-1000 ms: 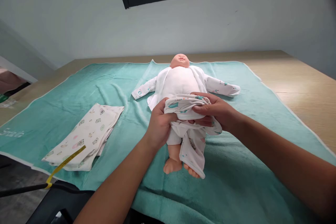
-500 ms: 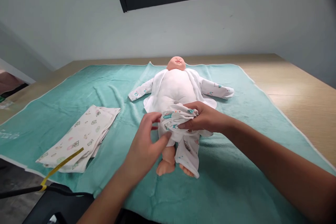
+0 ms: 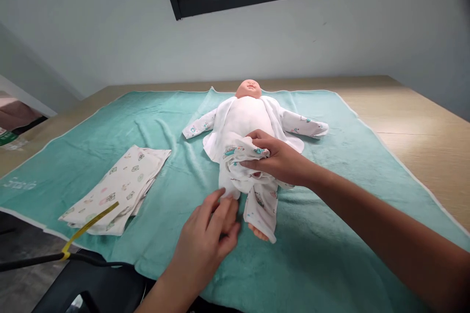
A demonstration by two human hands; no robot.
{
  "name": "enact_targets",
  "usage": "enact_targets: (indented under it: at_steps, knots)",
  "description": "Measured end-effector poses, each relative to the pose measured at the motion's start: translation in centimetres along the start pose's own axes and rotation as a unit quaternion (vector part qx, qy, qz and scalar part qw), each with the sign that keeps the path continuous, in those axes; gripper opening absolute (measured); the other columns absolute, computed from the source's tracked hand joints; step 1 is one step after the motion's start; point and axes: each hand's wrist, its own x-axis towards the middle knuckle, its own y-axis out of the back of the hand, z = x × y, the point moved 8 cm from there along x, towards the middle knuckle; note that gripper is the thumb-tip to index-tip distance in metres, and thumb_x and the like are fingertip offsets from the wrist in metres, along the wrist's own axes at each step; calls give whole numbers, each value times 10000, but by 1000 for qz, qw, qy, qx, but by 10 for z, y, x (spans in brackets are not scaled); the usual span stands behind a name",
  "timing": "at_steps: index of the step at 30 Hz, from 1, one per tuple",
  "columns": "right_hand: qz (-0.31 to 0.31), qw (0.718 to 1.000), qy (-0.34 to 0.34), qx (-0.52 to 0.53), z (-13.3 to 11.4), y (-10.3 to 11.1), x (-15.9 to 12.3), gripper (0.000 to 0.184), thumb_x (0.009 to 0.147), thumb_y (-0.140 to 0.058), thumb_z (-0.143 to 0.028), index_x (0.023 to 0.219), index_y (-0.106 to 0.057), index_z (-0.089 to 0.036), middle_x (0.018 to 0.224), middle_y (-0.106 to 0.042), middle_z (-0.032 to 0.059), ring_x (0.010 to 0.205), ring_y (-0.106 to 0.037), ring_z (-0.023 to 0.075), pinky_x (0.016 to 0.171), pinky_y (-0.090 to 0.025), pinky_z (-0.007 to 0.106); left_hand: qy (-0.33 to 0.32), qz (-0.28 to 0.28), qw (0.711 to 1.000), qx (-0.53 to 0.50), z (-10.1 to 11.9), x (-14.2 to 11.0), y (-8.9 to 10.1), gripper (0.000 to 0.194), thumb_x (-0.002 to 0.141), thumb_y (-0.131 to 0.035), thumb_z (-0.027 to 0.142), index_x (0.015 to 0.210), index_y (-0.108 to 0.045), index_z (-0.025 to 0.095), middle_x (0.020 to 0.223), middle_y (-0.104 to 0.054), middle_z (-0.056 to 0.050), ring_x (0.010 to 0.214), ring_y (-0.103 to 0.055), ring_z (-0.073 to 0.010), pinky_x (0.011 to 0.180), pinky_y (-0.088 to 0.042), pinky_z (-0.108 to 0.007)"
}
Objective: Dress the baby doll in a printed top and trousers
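Note:
A baby doll (image 3: 244, 117) in an open white printed top lies face up on a teal towel (image 3: 330, 234). My right hand (image 3: 281, 160) is closed on the bunched waistband of small printed trousers (image 3: 262, 205) at the doll's hips. One trouser leg covers the doll's leg on the right, with a bare foot showing below it. My left hand (image 3: 211, 232) is lower down, its fingers curled around the doll's other leg, which it hides.
A folded printed cloth (image 3: 121, 186) lies on the towel to the left. The towel covers a wooden table (image 3: 414, 122) against a pale wall. A yellow tape (image 3: 88, 227) and a black object (image 3: 91, 279) sit at the near left edge.
My left hand let go of the waistband and moved down onto the doll's bare leg. My right hand kept hold of the trousers at the hips.

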Motion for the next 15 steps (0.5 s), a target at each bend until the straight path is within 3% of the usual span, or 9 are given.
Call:
enact_targets:
  at_steps: [2,4,7,10,13,15]
  knots:
    - [-10,1000,12,-16,-2,-2,0,212,832,-686,-391,937,-709,-209,1229,-544,46,939,-627,193,725,-561,305,16,59,998,-12,-4,1,17,399,918,-558,118,1299,-489,216,1222,-625,-96,1027,-657,-185,865,-562,-300]
    - [-27,998,35,-45,-6,-5,0,215,853,-669,-368,1008,-721,-228,1277,-556,44,1055,-612,223,829,-539,329,59,70,995,-33,-11,3,25,335,930,-568,158,1253,-508,221,1181,-626,-81,919,-670,-152,779,-568,-261]
    - [-24,996,55,-70,-10,-5,-1,236,875,-654,-376,1059,-718,-243,1312,-555,40,1120,-592,231,908,-503,344,96,-7,995,-24,-11,4,16,446,858,-689,325,1255,-513,224,1202,-593,-92,919,-664,-193,700,-571,-287]
    - [-13,995,63,-83,-12,-4,-1,222,874,-658,-391,1026,-713,-239,1340,-532,41,1115,-590,224,903,-496,334,99,-92,990,32,-1,-1,-2,629,794,-745,341,1356,-472,261,1096,-612,-67,887,-656,-229,665,-557,-321]
    - [-5,995,67,-80,-11,-4,-2,194,869,-662,-375,978,-701,-220,1312,-551,42,1091,-595,222,870,-495,319,101,-116,986,60,2,-7,-14,611,851,-679,314,1413,-439,293,895,-621,-26,782,-639,-224,628,-527,-323]
    - [-17,997,45,-65,-7,-4,-2,196,867,-663,-375,955,-682,-201,1132,-636,40,979,-623,213,804,-500,311,103,-100,989,41,1,-9,-15,560,878,-639,311,1406,-454,293,857,-627,-22,776,-640,-224,644,-523,-325]
